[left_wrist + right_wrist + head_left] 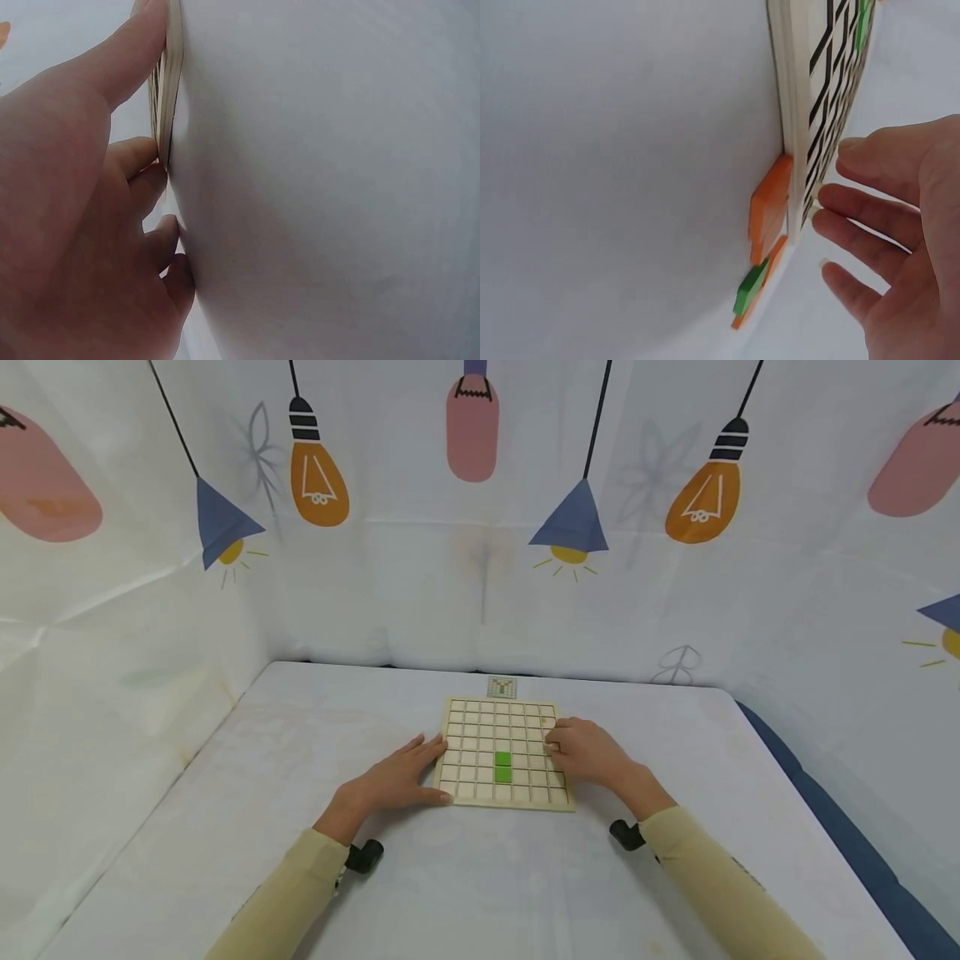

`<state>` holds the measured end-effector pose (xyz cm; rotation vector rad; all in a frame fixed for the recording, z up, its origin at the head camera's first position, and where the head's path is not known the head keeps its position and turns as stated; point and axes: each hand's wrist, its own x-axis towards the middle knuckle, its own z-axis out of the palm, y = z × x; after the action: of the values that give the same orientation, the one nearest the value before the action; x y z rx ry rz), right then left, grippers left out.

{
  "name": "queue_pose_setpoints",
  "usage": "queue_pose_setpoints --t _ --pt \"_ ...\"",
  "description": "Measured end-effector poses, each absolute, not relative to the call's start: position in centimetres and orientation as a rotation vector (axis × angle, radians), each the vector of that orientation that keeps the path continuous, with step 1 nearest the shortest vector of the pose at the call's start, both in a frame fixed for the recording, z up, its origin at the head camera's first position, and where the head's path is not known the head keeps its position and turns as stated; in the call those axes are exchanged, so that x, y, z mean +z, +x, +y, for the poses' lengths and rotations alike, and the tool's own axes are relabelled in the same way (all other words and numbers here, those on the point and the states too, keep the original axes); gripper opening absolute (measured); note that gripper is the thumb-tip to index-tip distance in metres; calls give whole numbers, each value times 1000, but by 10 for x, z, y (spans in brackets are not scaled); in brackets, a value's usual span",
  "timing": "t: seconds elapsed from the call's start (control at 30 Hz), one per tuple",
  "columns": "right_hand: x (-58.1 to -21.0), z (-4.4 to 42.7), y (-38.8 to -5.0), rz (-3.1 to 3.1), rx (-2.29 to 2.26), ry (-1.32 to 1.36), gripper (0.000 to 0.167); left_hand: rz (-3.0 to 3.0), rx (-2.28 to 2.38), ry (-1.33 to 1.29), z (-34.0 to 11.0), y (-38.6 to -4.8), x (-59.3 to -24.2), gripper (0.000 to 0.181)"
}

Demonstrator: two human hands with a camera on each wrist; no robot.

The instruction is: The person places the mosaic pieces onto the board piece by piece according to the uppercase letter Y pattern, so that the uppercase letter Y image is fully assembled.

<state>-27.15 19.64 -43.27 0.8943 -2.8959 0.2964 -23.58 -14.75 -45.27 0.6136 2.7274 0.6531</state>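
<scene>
A pale wooden grid board (468,790) lies on the table, with two green tiles (503,767) one behind the other in its squares. My left hand (397,777) rests at the board's left side, its thumb at the near corner and its fingers stretched along the edge. In the left wrist view the fingertips touch the board's edge (171,97) and the tabletop. Over the board's right edge is my right hand (592,753), fingers bent towards the squares. The right wrist view shows thumb and fingers (866,214) apart, with no tile visible between them.
Orange tiles (771,202) and a green tile (750,289) lie beside the board in the right wrist view. Behind the board is a small patterned card (502,687). The white table (315,710) meets a printed curtain (420,593) at the back.
</scene>
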Motion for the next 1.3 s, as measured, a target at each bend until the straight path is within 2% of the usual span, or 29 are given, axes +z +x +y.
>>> queue_pose_setpoints --t 0.5,0.77,1.3 --pt "-430 222 -272 -2947 237 743 16 2732 636 617 -147 -238 -453 97" --pt "-427 233 -277 -3061 303 615 24 2724 609 605 -148 -239 -452 98" --pt "-441 246 -281 -3001 277 594 19 2737 623 607 -149 -239 -457 98"
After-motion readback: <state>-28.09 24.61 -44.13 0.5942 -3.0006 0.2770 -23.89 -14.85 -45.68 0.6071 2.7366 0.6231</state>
